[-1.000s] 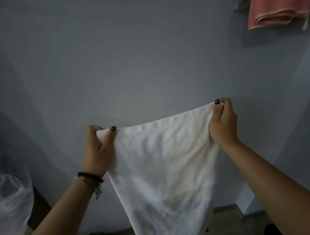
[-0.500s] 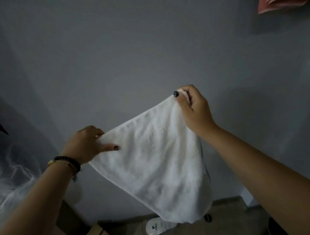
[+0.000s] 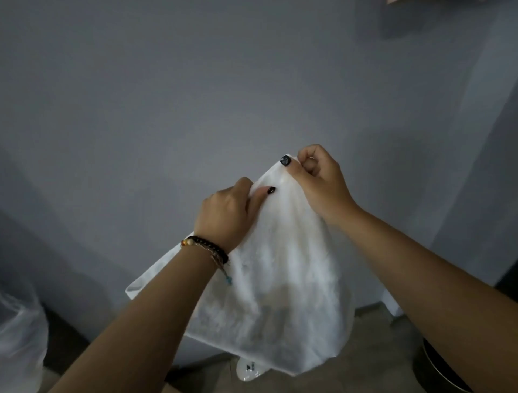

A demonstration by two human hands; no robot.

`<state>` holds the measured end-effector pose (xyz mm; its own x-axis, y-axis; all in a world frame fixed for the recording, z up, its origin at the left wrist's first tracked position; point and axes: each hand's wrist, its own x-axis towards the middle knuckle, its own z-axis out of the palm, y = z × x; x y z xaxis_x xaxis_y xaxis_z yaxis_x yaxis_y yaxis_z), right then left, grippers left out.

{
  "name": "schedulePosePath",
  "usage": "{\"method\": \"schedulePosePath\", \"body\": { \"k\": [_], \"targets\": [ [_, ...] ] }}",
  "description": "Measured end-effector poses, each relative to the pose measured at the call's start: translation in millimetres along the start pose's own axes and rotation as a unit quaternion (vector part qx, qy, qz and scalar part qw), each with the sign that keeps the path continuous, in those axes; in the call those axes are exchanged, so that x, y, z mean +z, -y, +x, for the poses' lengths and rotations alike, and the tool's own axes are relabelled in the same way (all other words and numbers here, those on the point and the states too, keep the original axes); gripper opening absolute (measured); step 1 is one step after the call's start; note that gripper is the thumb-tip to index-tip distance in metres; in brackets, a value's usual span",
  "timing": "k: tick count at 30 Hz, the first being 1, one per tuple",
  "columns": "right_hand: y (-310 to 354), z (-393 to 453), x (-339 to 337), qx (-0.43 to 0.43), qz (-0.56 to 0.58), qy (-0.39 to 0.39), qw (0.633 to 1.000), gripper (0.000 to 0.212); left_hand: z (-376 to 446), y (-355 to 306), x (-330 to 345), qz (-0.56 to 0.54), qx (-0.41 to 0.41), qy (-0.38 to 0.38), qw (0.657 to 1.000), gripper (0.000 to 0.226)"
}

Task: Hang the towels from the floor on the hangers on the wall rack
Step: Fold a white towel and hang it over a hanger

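Grey wall (image 3: 140,112) fills most of the view, dim light, strip of floor (image 3: 372,336) along the bottom. Far left, low: a translucent plastic bag (image 3: 19,331), blurry, contents not readable. Moving right, left hand (image 3: 227,210) with a beaded bracelet (image 3: 207,249) on the wrist, fingers curled round the upper edge of a white towel (image 3: 274,294), thumb pressed on the front of the cloth, so it has a firm hold. Towel hangs in the air in front of the wall, bunched to a peak at the top and spreading wide below, lower hem clear of the floor; one corner sticks out left behind the left forearm. Under the hem a small white object (image 3: 248,370) on the floor, can't tell what. Right hand (image 3: 319,179) just beside the left one and a bit higher, thumb and curled fingers pinching the top of the towel at the peak. Both hands close together, so the two top corners look gathered. Bottom right a dark round container (image 3: 440,370), partly cut off. Top right edge a sliver of something pinkish (image 3: 403,1), too little showing to name; no rack or hanger visible. Step looks like: towel picked up and being folded or gathered for hanging, nothing hung yet with this one. Next move probably needs the towel lifted up and to the right toward wherever the rack is, keeping both grips so the fold doesn't slip, then draping it over a hanger bar.
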<state>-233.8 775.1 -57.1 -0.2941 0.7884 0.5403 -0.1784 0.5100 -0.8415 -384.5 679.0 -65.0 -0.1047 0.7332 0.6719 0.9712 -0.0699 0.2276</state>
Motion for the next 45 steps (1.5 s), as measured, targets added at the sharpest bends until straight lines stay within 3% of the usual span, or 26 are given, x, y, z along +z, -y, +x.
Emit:
{"method": "schedulePosePath", "body": {
  "k": [6, 9, 15, 17, 20, 23, 26, 29, 31, 34, 37, 40, 43, 45],
  "targets": [
    [-19.4, -36.6, -39.9, 0.084, 0.025, 0.026, 0.996, 0.024, 17.7, -8.6, 10.0, -0.006, 0.07, 0.023, 0.997, 0.05],
    [-38.6, -59.9, -48.2, 0.126, 0.03, 0.053, 0.99, 0.024, 22.7, -5.8, 7.2, 0.002, 0.11, 0.044, 0.993, 0.059],
    [-75.9, -101.7, -34.5, 0.216, 0.061, 0.173, 0.959, 0.049, 19.9, 9.6, -9.8, 0.012, 0.15, 0.063, 0.987, 0.071],
    [-84.3, -109.6, -23.8, 0.238, 0.064, 0.209, 0.946, 0.045, 17.7, 16.1, -18.3, 0.003, 0.151, 0.069, 0.986, 0.072],
    [-80.7, -104.8, -7.6, 0.23, 0.102, 0.2, 0.947, 0.031, 11.9, 26.6, -34.6, -0.016, 0.145, 0.074, 0.986, 0.069],
    [-54.2, -72.0, 5.2, 0.182, 0.121, 0.19, 0.957, 0.043, 7.1, 34.4, -50.7, -0.031, 0.138, 0.076, 0.987, 0.057],
    [-29.7, -43.2, 15.3, 0.134, 0.084, 0.24, 0.958, 0.055, 4.7, 40.9, -65.4, -0.027, 0.123, 0.06, 0.99, 0.056],
    [-26.0, -42.2, 23.4, 0.124, 0.087, 0.26, 0.954, 0.04, -0.1, 47.0, -75.3, -0.025, 0.101, 0.038, 0.994, 0.053],
    [-26.5, -47.7, 33.0, 0.11, 0.064, 0.227, 0.966, 0.033, -5.6, 49.6, -77.4, -0.015, 0.094, 0.041, 0.995, 0.052],
    [-28.2, -46.5, 51.3, 0.072, -0.007, 0.163, 0.984, 0.041, -15.0, 50.2, -79.3, -0.005, 0.062, 0.034, 0.997, 0.052],
    [-21.7, -42.5, 66.9, 0.036, -0.028, 0.136, 0.99, 0.029, -20.7, 43.5, -76.1, 0.018, 0.014, 0.001, 1.0, 0.048],
    [-17.8, -42.0, 74.5, 0.026, -0.034, 0.155, 0.987, 0.027, -14.6, 32.2, -66.0, 0.051, 0.001, -0.032, 0.998, 0.047],
    [-14.8, -38.5, 65.8, 0.053, -0.002, 0.185, 0.981, 0.019, -6.8, 34.3, -60.2, 0.004, -0.008, -0.053, 0.999, 0.047],
    [-13.1, -33.7, 51.1, 0.092, 0.013, 0.24, 0.966, 0.031, -5.0, 40.6, -57.7, -0.032, 0.004, -0.056, 0.998, 0.045]
  ]
}}
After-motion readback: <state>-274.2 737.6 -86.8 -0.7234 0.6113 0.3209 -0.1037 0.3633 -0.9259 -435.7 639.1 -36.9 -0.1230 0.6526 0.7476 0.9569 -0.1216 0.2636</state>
